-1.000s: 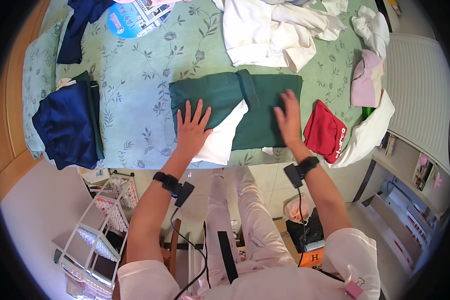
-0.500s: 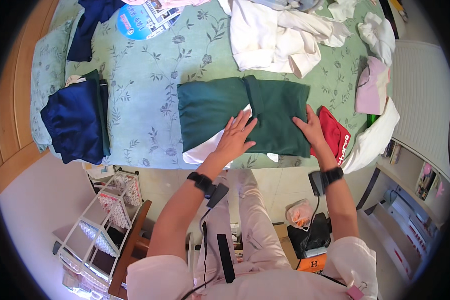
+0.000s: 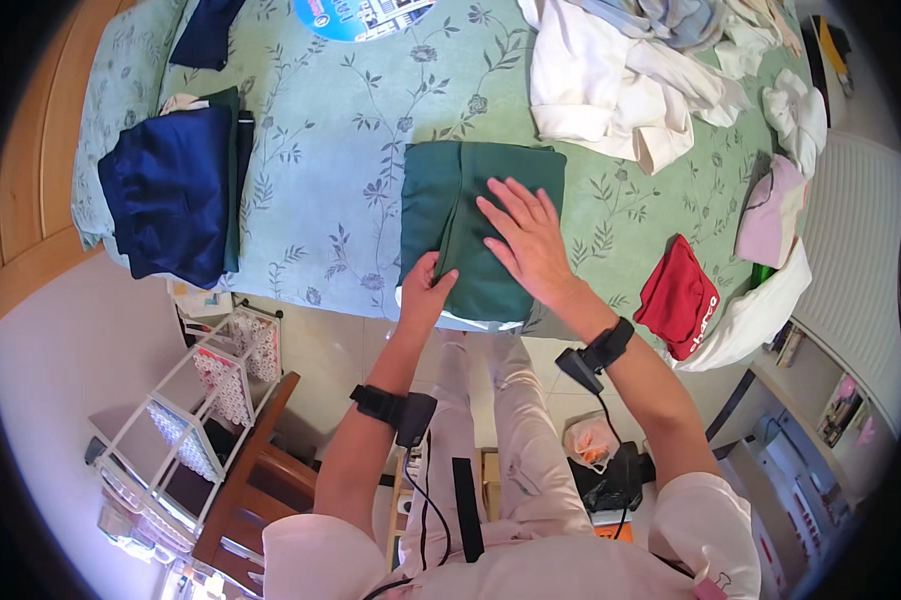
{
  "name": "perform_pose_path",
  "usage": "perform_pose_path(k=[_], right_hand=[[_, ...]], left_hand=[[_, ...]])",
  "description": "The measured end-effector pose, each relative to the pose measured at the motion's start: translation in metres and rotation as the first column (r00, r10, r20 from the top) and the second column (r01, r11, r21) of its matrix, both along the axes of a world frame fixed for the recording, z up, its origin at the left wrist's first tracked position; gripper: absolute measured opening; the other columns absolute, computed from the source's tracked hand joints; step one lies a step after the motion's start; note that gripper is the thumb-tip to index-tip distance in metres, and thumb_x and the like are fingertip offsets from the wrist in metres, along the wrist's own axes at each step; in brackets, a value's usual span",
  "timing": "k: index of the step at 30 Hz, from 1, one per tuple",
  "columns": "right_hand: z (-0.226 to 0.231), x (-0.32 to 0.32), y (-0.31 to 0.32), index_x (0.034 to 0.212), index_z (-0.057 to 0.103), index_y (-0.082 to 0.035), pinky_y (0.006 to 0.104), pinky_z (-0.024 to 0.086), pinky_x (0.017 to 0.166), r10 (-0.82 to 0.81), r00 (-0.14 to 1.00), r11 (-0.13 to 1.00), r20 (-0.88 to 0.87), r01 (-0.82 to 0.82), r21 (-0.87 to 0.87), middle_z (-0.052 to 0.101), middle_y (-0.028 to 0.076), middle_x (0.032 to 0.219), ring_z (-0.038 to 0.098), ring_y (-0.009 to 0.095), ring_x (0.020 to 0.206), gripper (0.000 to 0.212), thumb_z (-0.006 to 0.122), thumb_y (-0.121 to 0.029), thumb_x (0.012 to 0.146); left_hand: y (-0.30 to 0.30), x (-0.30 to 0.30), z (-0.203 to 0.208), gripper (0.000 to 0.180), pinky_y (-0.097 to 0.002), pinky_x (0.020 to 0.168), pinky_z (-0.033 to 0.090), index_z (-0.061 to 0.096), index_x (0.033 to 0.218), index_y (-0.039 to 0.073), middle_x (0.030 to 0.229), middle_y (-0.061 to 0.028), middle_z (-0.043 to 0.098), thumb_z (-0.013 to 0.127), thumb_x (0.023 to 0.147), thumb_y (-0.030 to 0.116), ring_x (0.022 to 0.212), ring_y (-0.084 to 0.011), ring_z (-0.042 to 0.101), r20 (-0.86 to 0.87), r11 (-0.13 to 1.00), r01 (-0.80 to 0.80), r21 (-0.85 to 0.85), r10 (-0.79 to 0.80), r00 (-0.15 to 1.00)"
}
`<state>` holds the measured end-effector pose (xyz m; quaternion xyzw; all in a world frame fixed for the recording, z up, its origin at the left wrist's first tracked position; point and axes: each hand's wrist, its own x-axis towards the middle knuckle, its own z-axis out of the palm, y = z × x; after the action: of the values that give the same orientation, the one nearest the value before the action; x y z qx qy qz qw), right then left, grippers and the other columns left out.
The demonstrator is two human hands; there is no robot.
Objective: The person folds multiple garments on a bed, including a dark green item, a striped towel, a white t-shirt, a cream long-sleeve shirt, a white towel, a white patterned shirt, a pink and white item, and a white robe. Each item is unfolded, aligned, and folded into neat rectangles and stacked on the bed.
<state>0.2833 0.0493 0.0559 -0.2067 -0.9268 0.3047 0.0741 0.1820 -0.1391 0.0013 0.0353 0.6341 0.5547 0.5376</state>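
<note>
A dark green garment lies folded into a compact block at the near edge of the bed, with a strip of white cloth showing under its near side. At its near left part, my left hand has thumb and fingers closed on a layer of the green cloth. My right hand rests on top with its fingers spread, nothing held. To the left sits a stack of folded clothes, a dark blue garment uppermost. A red folded cloth with white lettering lies to the right.
The bed wears a green floral sheet. White garments are heaped at the far right, near a pink cloth and a white one. A blue round fan lies at the far edge. A white rack stands below left.
The green garment's right part has been folded over to the left, making it narrower. My right hand moved left onto it, and my left hand shifted to its near left part.
</note>
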Motion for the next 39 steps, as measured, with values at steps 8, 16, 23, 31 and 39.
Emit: perform_pose_path(k=[8,16,23,31,39], right_hand=[[-0.036,0.011,0.030,0.128,0.045,-0.012,0.0508,0.024,0.105,0.094,0.977,0.988,0.189,-0.115,0.103,0.032,0.009,0.142,0.029,0.028,0.131,0.053,0.062,-0.021,0.079],[-0.057,0.063,-0.028,0.124,0.042,-0.001,0.0323,0.037,0.097,-0.717,0.660,0.150,0.225,0.462,-0.874,0.048,0.012,0.125,0.047,0.022,0.114,0.051,0.066,-0.006,0.079],[0.023,0.015,-0.006,0.119,0.046,-0.003,0.0305,0.048,0.081,-0.645,0.653,0.006,0.397,0.524,-0.852,0.059,0.008,0.105,0.058,0.018,0.093,0.044,0.065,-0.005,0.078],[0.171,-0.152,-0.059,0.123,0.043,-0.001,0.0294,0.045,0.087,-0.573,0.819,0.226,0.026,0.188,-0.956,0.056,0.009,0.112,0.055,0.016,0.099,0.046,0.062,-0.005,0.082],[0.079,-0.339,-0.197,0.131,0.034,0.000,0.0305,0.041,0.091,-0.208,0.959,0.249,0.193,0.242,-0.938,0.050,0.012,0.123,0.052,0.017,0.105,0.060,0.064,-0.001,0.079]], left_hand=[[0.002,0.004,0.011,0.043,-0.0322,0.061,0.047,0.052,0.110,0.003,0.085,-0.0089,0.063,0.071,0.072,0.009,0.073,-0.0190,0.061,-0.554,0.838,0.188,-0.513,-0.490,0.673],[0.005,-0.009,0.018,0.088,-0.0399,0.081,0.045,0.037,0.128,0.004,0.111,-0.0167,0.056,0.083,0.056,0.027,0.096,-0.0352,0.057,-0.500,0.754,-0.009,-0.657,-0.426,0.754],[0.004,-0.074,0.044,0.069,-0.0285,0.082,0.045,0.054,0.113,-0.002,0.099,-0.0099,0.063,0.083,0.054,0.020,0.091,-0.0181,0.059,-0.107,0.951,0.203,-0.234,-0.233,0.967],[-0.068,-0.238,0.233,0.085,-0.0351,0.089,0.045,0.049,0.120,-0.003,0.111,-0.0210,0.059,0.083,0.053,0.035,0.104,-0.0298,0.058,-0.669,0.925,0.103,-0.365,-0.337,0.663],[-0.172,-0.435,0.247,0.084,-0.0352,0.093,0.041,0.044,0.128,0.003,0.121,-0.0170,0.052,0.083,0.056,0.022,0.111,-0.0277,0.051,-0.606,0.726,-0.006,-0.688,-0.570,0.555]])
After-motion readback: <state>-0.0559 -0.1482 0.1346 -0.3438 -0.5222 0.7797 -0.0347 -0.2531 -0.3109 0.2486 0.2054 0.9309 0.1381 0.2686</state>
